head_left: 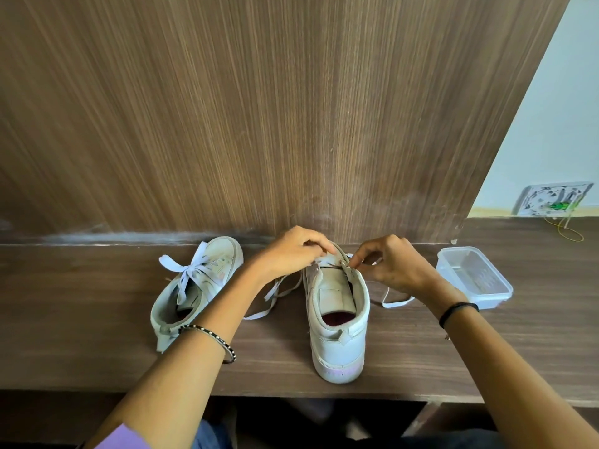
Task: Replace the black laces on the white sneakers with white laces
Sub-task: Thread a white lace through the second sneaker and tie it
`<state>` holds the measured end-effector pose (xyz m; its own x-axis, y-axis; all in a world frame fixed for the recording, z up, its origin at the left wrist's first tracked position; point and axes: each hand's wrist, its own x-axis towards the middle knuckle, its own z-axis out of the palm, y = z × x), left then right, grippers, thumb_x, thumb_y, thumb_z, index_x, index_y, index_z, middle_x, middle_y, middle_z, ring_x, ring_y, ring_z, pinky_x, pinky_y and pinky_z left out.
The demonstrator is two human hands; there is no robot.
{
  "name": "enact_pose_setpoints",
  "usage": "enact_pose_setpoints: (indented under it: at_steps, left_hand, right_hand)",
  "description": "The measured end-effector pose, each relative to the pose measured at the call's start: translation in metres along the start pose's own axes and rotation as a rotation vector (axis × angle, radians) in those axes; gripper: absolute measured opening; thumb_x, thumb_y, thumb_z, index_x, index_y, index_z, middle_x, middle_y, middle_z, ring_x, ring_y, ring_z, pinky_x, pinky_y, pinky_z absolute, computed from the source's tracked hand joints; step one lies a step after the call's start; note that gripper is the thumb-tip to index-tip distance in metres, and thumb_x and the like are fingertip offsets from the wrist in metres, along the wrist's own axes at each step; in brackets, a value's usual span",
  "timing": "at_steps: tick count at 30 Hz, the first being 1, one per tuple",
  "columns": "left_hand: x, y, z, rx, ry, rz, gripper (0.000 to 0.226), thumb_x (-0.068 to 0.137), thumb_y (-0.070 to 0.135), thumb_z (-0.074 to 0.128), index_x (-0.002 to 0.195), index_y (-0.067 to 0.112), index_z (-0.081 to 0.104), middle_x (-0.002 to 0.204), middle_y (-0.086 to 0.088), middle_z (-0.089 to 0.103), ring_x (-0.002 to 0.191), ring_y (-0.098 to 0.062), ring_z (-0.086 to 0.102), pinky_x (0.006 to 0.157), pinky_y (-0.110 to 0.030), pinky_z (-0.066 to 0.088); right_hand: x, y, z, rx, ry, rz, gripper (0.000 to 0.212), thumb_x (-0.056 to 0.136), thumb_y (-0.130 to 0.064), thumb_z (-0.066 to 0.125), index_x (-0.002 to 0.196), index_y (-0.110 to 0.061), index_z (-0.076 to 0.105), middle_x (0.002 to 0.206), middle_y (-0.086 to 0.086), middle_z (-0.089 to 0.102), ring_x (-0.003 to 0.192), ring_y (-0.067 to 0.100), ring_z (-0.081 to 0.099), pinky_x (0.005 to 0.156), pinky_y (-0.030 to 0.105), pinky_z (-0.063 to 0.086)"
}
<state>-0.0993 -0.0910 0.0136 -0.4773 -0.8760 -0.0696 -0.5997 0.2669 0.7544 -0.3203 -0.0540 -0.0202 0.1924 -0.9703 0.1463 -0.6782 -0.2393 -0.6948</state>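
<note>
A white low-top sneaker with a pale pink sole edge, the half-laced sneaker (337, 335), stands in the middle of the brown wood-grain worktop (421, 358), with its heel toward the person and its toe near the wooden back panel (291, 108). Its tongue is laid open.

The left hand (291, 251) lies over the front of this shoe. Its fingers are curled down on the flat white lace (393, 303) where it crosses the eyelets, so this grip is clenched on the lace. The right hand (389, 264) is at the right eyelet row, and its thumb and forefinger pinch the same lace there. One loose end of the lace runs out to the left of the shoe on the worktop, and the other makes a loop on the right, under the right wrist.

To the left, a little apart, lies the second white sneaker, the tied sneaker (194, 296), turned at an angle. Its own white lace is closed in a bow (189, 270).

A clear rectangular plastic container (489, 303) stands on the worktop just beside the right hand.

The left wrist wears a thin beaded bangle (207, 335) and the right wrist a black band (458, 309). On the pale wall far right there is an opened socket plate (551, 200) with a yellow wire.
</note>
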Motion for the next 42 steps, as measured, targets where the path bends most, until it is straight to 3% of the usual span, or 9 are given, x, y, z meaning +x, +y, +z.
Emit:
enact_pose_setpoints:
  at_steps: [4, 9, 15, 19, 23, 26, 29, 35, 42]
  left_hand:
    - [0.005, -0.013, -0.008, 0.011, 0.128, -0.126, 0.028, 0.096, 0.005, 0.051, 0.100, 0.018, 0.075, 0.100, 0.000, 0.073, 0.104, -0.018, 0.067, 0.093, -0.029, 0.050]
    - [0.003, -0.026, -0.009, 0.032, -0.003, -0.261, 0.024, 0.100, 0.029, 0.059, 0.099, 0.009, 0.072, 0.101, -0.007, 0.074, 0.101, -0.023, 0.068, 0.097, -0.037, 0.049]
    - [-0.005, -0.018, -0.013, 0.005, -0.076, -0.300, 0.028, 0.100, 0.037, 0.062, 0.090, 0.011, 0.067, 0.079, 0.000, 0.053, 0.071, -0.014, 0.045, 0.064, -0.025, 0.038]
    - [-0.008, -0.016, -0.017, 0.018, -0.096, -0.379, 0.024, 0.094, 0.044, 0.069, 0.085, 0.021, 0.070, 0.073, 0.002, 0.044, 0.054, -0.013, 0.028, 0.055, -0.023, 0.027]
    - [-0.008, -0.018, -0.018, -0.019, -0.036, -0.387, 0.023, 0.090, 0.040, 0.075, 0.101, 0.020, 0.078, 0.114, 0.001, 0.069, 0.062, -0.006, 0.044, 0.043, -0.015, 0.027]
    - [-0.006, -0.021, -0.018, -0.037, 0.026, -0.400, 0.021, 0.084, 0.040, 0.081, 0.099, 0.025, 0.080, 0.117, 0.003, 0.069, 0.100, -0.009, 0.058, 0.051, -0.021, 0.029]
    - [-0.006, -0.021, -0.018, -0.072, 0.053, -0.402, 0.021, 0.080, 0.039, 0.084, 0.096, 0.026, 0.081, 0.109, 0.006, 0.069, 0.089, -0.004, 0.055, 0.049, -0.020, 0.028]
    - [-0.007, -0.021, -0.019, -0.153, 0.007, -0.393, 0.020, 0.084, 0.034, 0.081, 0.096, 0.019, 0.081, 0.081, 0.005, 0.069, 0.076, -0.005, 0.059, 0.061, -0.019, 0.042]
    - [-0.006, -0.023, -0.013, -0.200, 0.009, -0.373, 0.010, 0.089, 0.032, 0.078, 0.089, 0.022, 0.077, 0.096, 0.006, 0.076, 0.097, -0.007, 0.064, 0.078, -0.023, 0.045]
  right_hand:
    - [-0.004, -0.007, -0.001, 0.446, -0.099, 0.246, 0.011, 0.096, -0.006, 0.065, 0.107, -0.007, 0.067, 0.096, 0.011, 0.076, 0.085, 0.014, 0.073, 0.074, 0.023, 0.059]
    - [-0.002, -0.009, 0.004, 0.453, -0.130, 0.263, 0.023, 0.100, -0.027, 0.064, 0.106, -0.006, 0.070, 0.103, 0.013, 0.075, 0.089, 0.018, 0.073, 0.068, 0.019, 0.056]
    - [0.002, -0.005, 0.005, 0.299, -0.084, 0.218, 0.011, 0.089, -0.019, 0.077, 0.095, -0.010, 0.078, 0.085, -0.003, 0.077, 0.085, 0.003, 0.071, 0.080, 0.015, 0.053]
    - [0.001, -0.011, 0.002, 0.378, -0.119, 0.381, 0.025, 0.091, -0.029, 0.076, 0.088, -0.005, 0.076, 0.063, -0.001, 0.048, 0.055, 0.007, 0.045, 0.054, 0.015, 0.036]
    - [0.001, -0.012, 0.002, 0.384, -0.070, 0.492, 0.032, 0.091, -0.036, 0.075, 0.095, -0.004, 0.077, 0.049, -0.011, 0.047, 0.064, 0.010, 0.037, 0.063, 0.024, 0.033]
    - [0.001, -0.009, 0.003, 0.443, -0.032, 0.460, 0.019, 0.090, -0.024, 0.076, 0.087, -0.005, 0.076, 0.043, -0.020, 0.053, 0.062, 0.002, 0.047, 0.060, 0.018, 0.036]
    - [0.002, -0.005, 0.007, 0.478, -0.022, 0.429, 0.023, 0.091, -0.018, 0.074, 0.077, 0.000, 0.074, 0.057, -0.004, 0.059, 0.057, 0.003, 0.051, 0.055, 0.012, 0.038]
    - [0.001, -0.010, 0.011, 0.668, -0.023, 0.475, 0.036, 0.092, -0.017, 0.072, 0.101, 0.018, 0.069, 0.081, 0.016, 0.065, 0.076, 0.022, 0.054, 0.066, 0.029, 0.043]
    - [0.001, -0.014, 0.012, 0.629, -0.051, 0.416, 0.030, 0.096, -0.016, 0.069, 0.099, 0.013, 0.073, 0.088, 0.017, 0.071, 0.076, 0.016, 0.066, 0.064, 0.020, 0.053]
